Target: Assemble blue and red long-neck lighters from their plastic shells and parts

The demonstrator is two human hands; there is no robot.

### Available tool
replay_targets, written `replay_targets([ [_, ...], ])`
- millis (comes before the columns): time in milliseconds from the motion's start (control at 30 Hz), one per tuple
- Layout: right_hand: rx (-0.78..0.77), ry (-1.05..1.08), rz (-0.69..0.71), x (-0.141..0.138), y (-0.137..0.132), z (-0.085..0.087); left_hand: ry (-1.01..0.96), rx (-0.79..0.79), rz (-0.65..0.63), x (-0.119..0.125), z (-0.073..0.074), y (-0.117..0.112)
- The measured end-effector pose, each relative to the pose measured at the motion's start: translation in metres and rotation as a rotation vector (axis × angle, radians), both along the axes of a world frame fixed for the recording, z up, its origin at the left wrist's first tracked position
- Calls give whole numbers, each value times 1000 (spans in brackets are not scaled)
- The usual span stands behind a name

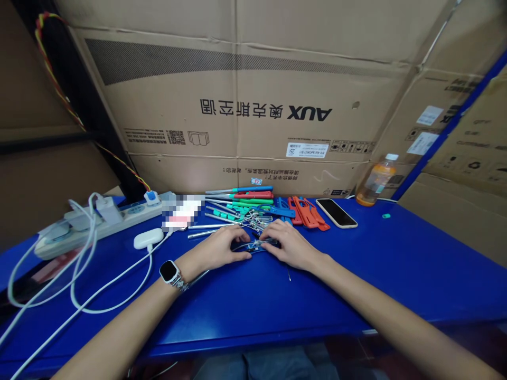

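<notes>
The blue casing (253,247) lies between my hands, long axis nine-to-three o'clock. My left hand (222,247), thumb parted, straddles its nine-o'clock end, grip unclear; my right hand (292,243) pinches a clear part (270,241) toward three.

Cardboard panel (253,24) is standing behind the bench (396,269), its print running upside down. Mid-panel, brand print (265,109) is reading "AUX 奥克斯空调". Near panel's lower edge, courtesy lines (273,173) are reading "师傅您辛苦了!" and "请在搬运时对我温柔些,谢谢您!". Panel's lower right: white label (307,150) is showing "25", rest too small; handling pictograms (352,147) are showing too. Panel's lower left: QR code (177,138) is showing.
</notes>
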State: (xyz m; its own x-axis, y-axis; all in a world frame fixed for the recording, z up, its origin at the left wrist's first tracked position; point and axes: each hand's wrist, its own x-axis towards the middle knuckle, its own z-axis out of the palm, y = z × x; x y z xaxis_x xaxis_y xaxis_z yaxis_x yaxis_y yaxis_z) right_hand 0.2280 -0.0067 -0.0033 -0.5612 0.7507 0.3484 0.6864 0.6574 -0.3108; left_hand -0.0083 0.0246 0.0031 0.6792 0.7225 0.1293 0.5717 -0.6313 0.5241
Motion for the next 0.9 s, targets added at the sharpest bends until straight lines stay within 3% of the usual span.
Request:
replay_targets([
  [633,-22,12,-48,0,1,-8,6,30,-40,0,-2,3],
  [900,-14,-87,-45,2,0,1,89,-40,12,-17,12,1],
])
